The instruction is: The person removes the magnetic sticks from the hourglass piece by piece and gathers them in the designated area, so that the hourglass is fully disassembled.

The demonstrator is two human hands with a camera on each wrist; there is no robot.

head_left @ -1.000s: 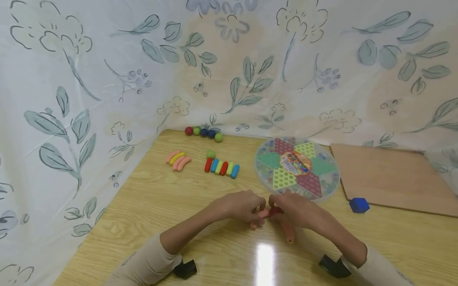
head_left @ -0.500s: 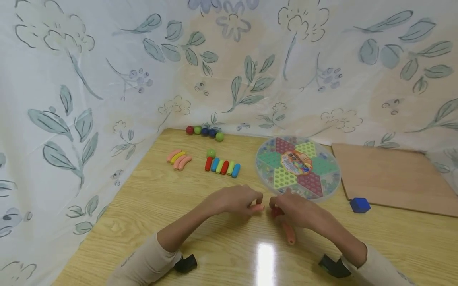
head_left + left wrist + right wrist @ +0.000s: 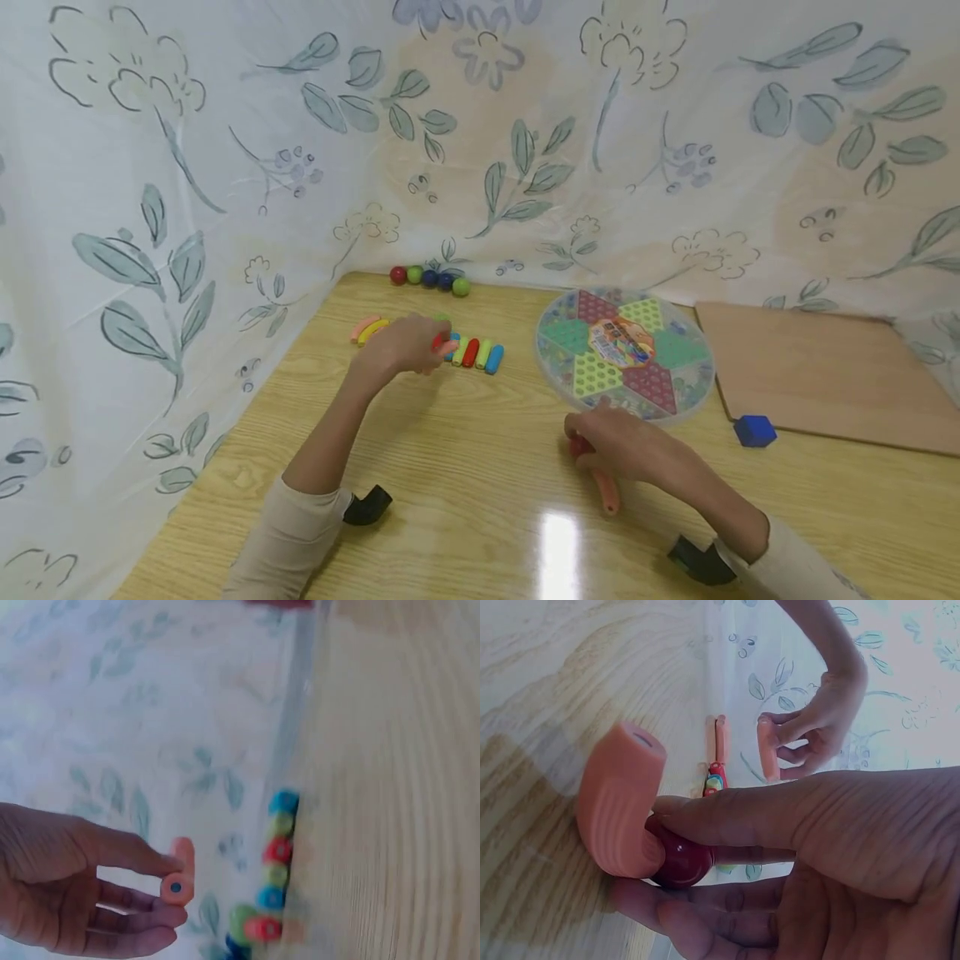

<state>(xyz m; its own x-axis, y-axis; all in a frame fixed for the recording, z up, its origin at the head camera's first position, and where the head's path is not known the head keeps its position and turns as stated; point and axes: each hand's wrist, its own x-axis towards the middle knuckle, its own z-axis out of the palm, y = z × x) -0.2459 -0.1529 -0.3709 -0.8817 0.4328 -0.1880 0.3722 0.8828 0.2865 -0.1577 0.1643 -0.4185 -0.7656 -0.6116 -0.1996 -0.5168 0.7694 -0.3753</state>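
Note:
My left hand (image 3: 405, 346) pinches a pink curved magnetic rod (image 3: 178, 889) between thumb and fingers, above the table's back left. In the head view this hand partly covers the rods behind it. A dark dot shows in the rod's end. Near the table's middle, my right hand (image 3: 618, 446) holds a dark red magnetic ball (image 3: 681, 859) between thumb and fingers. Joined to that ball is another pink curved rod (image 3: 619, 802), its free end toward the near edge of the table.
Red, blue and green straight rods (image 3: 471, 353) lie in a row. A yellow curved rod (image 3: 372, 332) lies left of them. Several balls (image 3: 430, 279) line the back edge. A round game board (image 3: 624, 350), brown board (image 3: 825, 375) and blue block (image 3: 754, 431) are at right.
My left hand has drawn away from the red ball with a pink rod and moved to the back left. My right hand stays in place with the ball and its joined rod.

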